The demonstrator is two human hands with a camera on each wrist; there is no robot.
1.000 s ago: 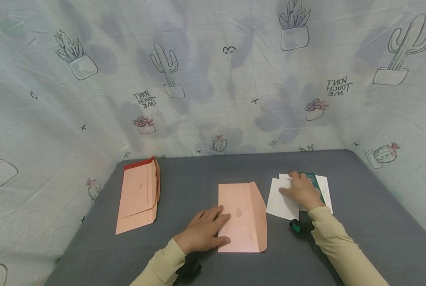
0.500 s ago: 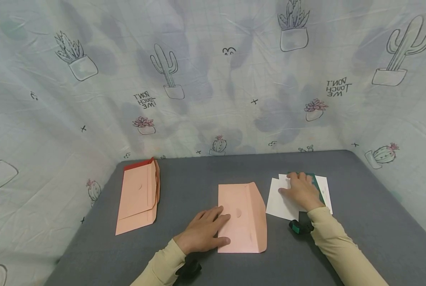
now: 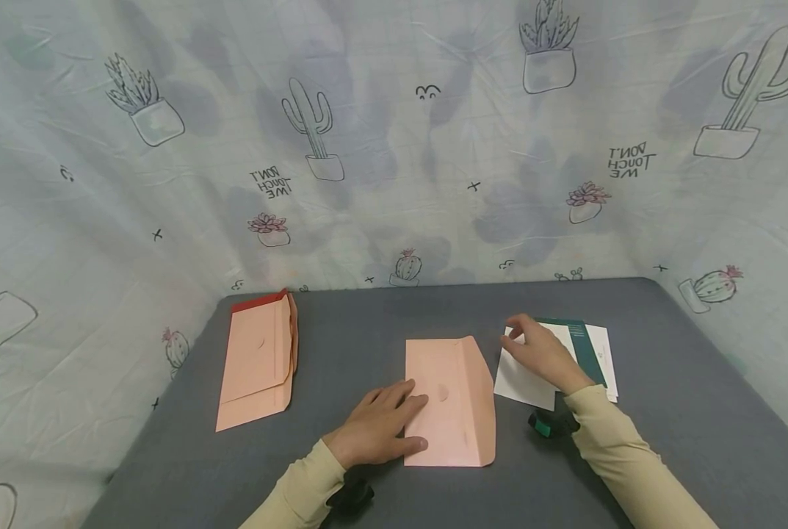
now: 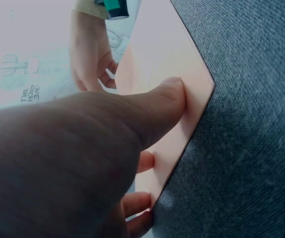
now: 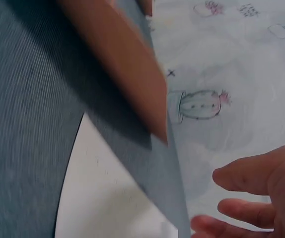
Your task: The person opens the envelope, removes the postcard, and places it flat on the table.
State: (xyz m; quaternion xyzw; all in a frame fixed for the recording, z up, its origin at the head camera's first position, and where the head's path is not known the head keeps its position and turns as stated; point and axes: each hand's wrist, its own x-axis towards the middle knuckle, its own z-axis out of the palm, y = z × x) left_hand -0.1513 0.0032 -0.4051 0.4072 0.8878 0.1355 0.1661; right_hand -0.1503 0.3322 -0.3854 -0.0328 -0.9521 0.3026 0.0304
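Observation:
A salmon-pink envelope [image 3: 443, 375] lies in the middle of the dark table, its unfolded flap toward the right. My left hand [image 3: 382, 426] rests across its left side, fingers extended; the left wrist view shows the thumb [image 4: 170, 99] on the paper. Over the white cards [image 3: 524, 386] just right of the envelope is my right hand [image 3: 548, 356], its fingers bent. In the right wrist view, a gap separates its thumb and fingers [image 5: 247, 173], and nothing shows between them. A dark green-banded card [image 3: 590, 360] lies partly behind that hand.
At the left are several stacked pink envelopes [image 3: 255, 360], with a red edge [image 3: 258, 302] along the top. Another white card [image 3: 604, 349] sticks out at the right of the green-banded one. A cactus-print curtain [image 3: 380, 147] hangs behind the table [image 3: 354, 330].
My right hand has shifted left, off the green-banded card and over the white ones, uncovering more of the green band. The left hand stays on the envelope.

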